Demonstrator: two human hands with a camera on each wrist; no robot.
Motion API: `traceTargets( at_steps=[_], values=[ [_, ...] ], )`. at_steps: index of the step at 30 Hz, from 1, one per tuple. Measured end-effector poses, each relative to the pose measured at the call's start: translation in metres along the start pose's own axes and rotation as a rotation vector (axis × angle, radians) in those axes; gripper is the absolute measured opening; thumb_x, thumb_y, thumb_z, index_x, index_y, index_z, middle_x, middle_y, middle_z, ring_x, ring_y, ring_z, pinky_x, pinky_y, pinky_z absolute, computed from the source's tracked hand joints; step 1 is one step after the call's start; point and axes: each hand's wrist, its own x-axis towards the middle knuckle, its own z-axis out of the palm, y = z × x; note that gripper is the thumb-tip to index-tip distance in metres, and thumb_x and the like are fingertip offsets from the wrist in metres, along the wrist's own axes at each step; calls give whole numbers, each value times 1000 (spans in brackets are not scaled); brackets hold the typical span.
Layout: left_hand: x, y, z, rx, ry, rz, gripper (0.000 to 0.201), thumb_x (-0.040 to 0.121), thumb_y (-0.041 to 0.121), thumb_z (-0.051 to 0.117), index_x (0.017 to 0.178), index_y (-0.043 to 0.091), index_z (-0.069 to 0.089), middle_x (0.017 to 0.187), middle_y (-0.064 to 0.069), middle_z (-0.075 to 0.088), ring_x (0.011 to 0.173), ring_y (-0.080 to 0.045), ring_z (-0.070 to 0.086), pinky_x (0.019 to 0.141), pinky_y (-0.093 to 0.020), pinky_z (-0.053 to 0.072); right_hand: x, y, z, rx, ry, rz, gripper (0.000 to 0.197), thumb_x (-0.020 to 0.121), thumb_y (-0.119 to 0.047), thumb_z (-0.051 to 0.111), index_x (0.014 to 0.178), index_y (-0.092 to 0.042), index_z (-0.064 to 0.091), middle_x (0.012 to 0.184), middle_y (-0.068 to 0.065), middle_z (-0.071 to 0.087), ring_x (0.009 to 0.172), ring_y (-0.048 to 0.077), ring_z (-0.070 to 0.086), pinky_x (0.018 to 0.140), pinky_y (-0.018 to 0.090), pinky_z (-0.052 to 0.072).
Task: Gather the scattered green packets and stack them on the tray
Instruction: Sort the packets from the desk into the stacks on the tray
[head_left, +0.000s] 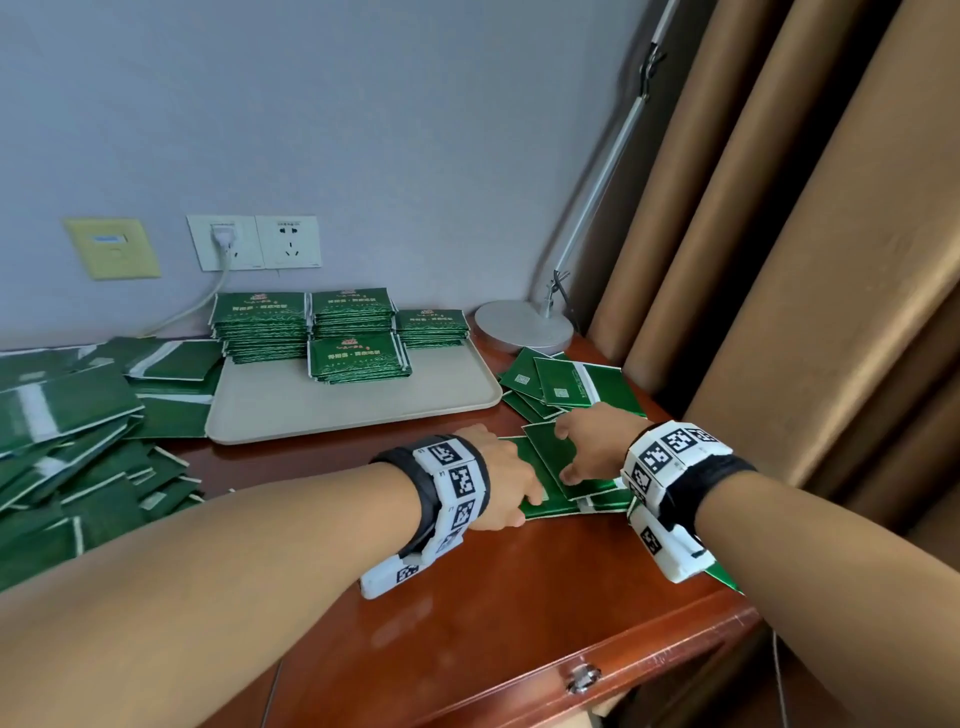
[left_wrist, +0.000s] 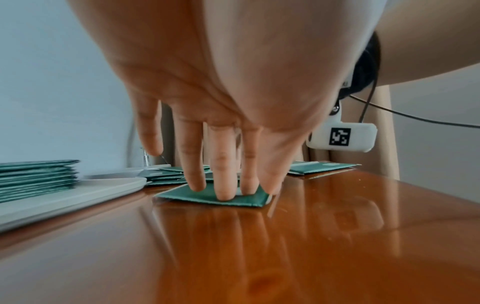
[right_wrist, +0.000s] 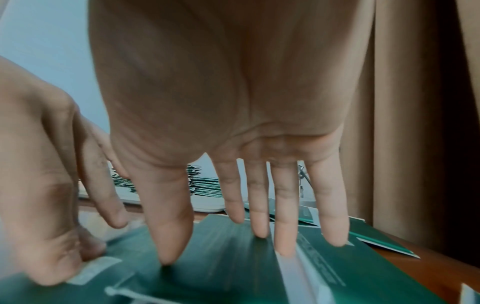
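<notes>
A loose heap of flat green foil packets (head_left: 78, 431) lay at the far left of the glossy reddish-brown wooden counter (head_left: 467, 613), several overlapping and some showing white strips. Its right edge touched the shallow beige rectangular plastic tray (head_left: 337, 405), which stood against the grey wall. On the back part of the tray were four neat stacks of green packets (head_left: 358, 332) printed with pale lettering: two taller ones side by side, a lower one in front of them, and a low one at the right.

In front of the tray's right corner, the left hand (head_left: 506, 480) rested palm down on a few overlapping green packets lying flat on the counter (head_left: 550, 462). The left wrist view showed its fingers (left_wrist: 223, 176) straight and close together, tips pressing on the top packet, with the little finger raised clear. Just beside it, the right hand (head_left: 592, 441) lay over the same packets. Its fingers (right_wrist: 284, 222) were straight and slightly spread, tips touching the green surface, and the thumb pressed down apart from them. Neither hand was curled round a packet.

Beyond the right hand, a smaller scatter of green packets with white square labels (head_left: 556, 387) lay on the counter, right of the tray. Behind these stood the round silver base of a desk lamp (head_left: 524, 325). Brown curtains (head_left: 779, 234) hung at the far right.
</notes>
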Motion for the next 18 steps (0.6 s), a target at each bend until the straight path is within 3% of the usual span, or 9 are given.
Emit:
traceTargets(
  at_steps=[2, 7, 11, 13, 16, 18],
  values=[
    [-10, -7, 1, 15, -6, -23, 40, 101, 43, 46, 140, 36, 52, 125, 6, 63, 118, -22, 54, 84, -35, 32, 2, -9, -2, -3, 6, -28, 57, 83, -42, 77, 129, -16, 57, 121, 7, 64, 111, 28, 60, 91, 38, 52],
    [-42, -31, 5, 46, -96, -119, 44, 93, 47, 62, 134, 33, 58, 116, 5, 68, 112, -22, 59, 94, -38, 48, 5, -36, -7, 18, 21, -103, 60, 80, -45, 77, 129, -17, 57, 116, 3, 67, 104, 26, 64, 91, 41, 55],
    [-59, -40, 13, 94, -152, -168, 42, 93, 46, 63, 131, 31, 61, 113, 2, 66, 110, -24, 58, 96, -40, 44, 10, -59, -9, 11, 25, -148, 60, 80, -49, 77, 127, -17, 58, 116, 6, 66, 104, 26, 63, 90, 41, 54],
    [-64, -43, 18, 88, -150, -179, 33, 93, 45, 62, 117, 24, 66, 106, 3, 64, 109, -23, 59, 97, -42, 42, 10, -71, -10, 3, 34, -180, 61, 80, -51, 76, 127, -17, 58, 117, 7, 65, 106, 27, 62, 90, 39, 53],
    [-69, -52, 27, 31, -167, -191, 27, 90, 46, 67, 83, 20, 66, 111, 2, 65, 108, -22, 60, 88, -38, 46, 12, -89, -8, 0, 34, -222, 64, 75, -61, 75, 119, -16, 60, 112, 5, 65, 99, 25, 61, 83, 35, 51],
    [-72, -57, 32, 13, -186, -188, 31, 88, 48, 68, 83, 17, 68, 125, -1, 65, 112, -24, 59, 84, -41, 52, 13, -101, -6, -21, 29, -234, 66, 72, -65, 75, 114, -17, 59, 107, 4, 65, 93, 24, 60, 81, 35, 52]
  ],
)
